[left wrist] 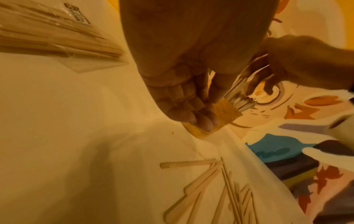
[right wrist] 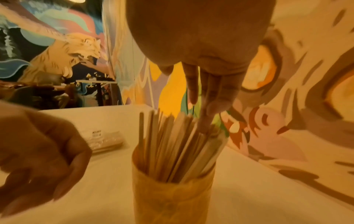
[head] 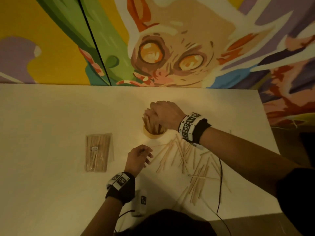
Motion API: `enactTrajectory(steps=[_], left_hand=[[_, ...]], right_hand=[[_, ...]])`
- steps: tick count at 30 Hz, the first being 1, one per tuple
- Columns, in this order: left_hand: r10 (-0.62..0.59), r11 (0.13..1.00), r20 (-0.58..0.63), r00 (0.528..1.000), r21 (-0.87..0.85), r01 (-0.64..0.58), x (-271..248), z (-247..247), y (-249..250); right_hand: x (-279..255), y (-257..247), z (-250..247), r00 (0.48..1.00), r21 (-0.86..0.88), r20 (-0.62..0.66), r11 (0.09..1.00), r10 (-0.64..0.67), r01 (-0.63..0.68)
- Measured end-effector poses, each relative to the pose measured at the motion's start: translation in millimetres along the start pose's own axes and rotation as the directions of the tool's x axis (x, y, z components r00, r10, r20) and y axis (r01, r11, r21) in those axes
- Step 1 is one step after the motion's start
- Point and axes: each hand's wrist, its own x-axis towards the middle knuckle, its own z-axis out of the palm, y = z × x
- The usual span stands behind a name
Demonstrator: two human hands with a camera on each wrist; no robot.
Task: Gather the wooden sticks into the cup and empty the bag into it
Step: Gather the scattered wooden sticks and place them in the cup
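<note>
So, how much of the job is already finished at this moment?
Done: many sticks stand in the cup. In hand: the right hand is over the cup, fingers among those sticks; the left hand hovers by the loose sticks. Left: those scattered sticks and the bag, lying full on the table.

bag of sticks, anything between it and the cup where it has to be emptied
On the table nothing lies between the bag and the cup. The cup's mouth is the obstacle: it is crowded with upright sticks, and the right hand is over them. The left hand hovers nearby.
</note>
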Motion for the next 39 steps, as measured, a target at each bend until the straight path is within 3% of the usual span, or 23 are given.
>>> enactTrajectory(steps=[2,4,6,8,12,15,18,21,23,27,35,39], left_hand=[[0.088,0.988,-0.063,0.994,0.131,-0.079,-3,5,-9],[0.233,0.897,-0.108,0.966,0.408,-0.170,-1,12,-18],[0.276,0.764,-0.033,0.961,0.614,-0.199,5,20,-25],[0.241,0.667,0.030,0.970,0.721,-0.188,12,27,-28],[0.193,0.547,0.059,0.979,0.822,-0.158,21,45,-28],[0.160,0.507,0.083,0.984,0.848,-0.154,24,60,-24],[0.117,0.567,0.084,0.990,0.812,-0.136,23,81,-21],[0.120,0.567,0.080,0.990,0.813,-0.135,19,109,-17],[0.118,0.534,0.105,0.987,0.832,-0.153,18,131,-13],[0.106,0.529,0.086,0.991,0.838,-0.129,18,171,-6],[0.131,0.437,0.077,0.988,0.890,-0.127,26,238,6],[0.151,0.456,0.097,0.984,0.876,-0.157,26,247,6]], right_hand=[[-10,4,-15,0.999,0.002,-0.046,1.000,0.019,-0.019],[-24,11,-30,0.993,0.034,-0.106,0.999,0.044,-0.041],[-41,22,-42,0.981,0.129,-0.169,0.988,0.101,-0.079],[-64,39,-45,0.965,0.262,-0.172,0.954,0.198,-0.148],[-139,87,-11,0.901,0.472,0.089,0.779,0.424,-0.413],[-215,122,41,0.793,0.464,0.339,0.643,0.506,-0.609],[-290,139,92,0.671,0.406,0.531,0.539,0.518,-0.738],[-344,147,123,0.548,0.373,0.664,0.409,0.509,-0.833],[-369,151,136,0.509,0.370,0.692,0.354,0.512,-0.859],[-389,154,150,0.508,0.412,0.715,0.299,0.480,-0.861],[-395,161,155,0.586,0.491,0.676,0.320,0.446,-0.810],[-399,165,157,0.612,0.549,0.664,0.276,0.430,-0.789]])
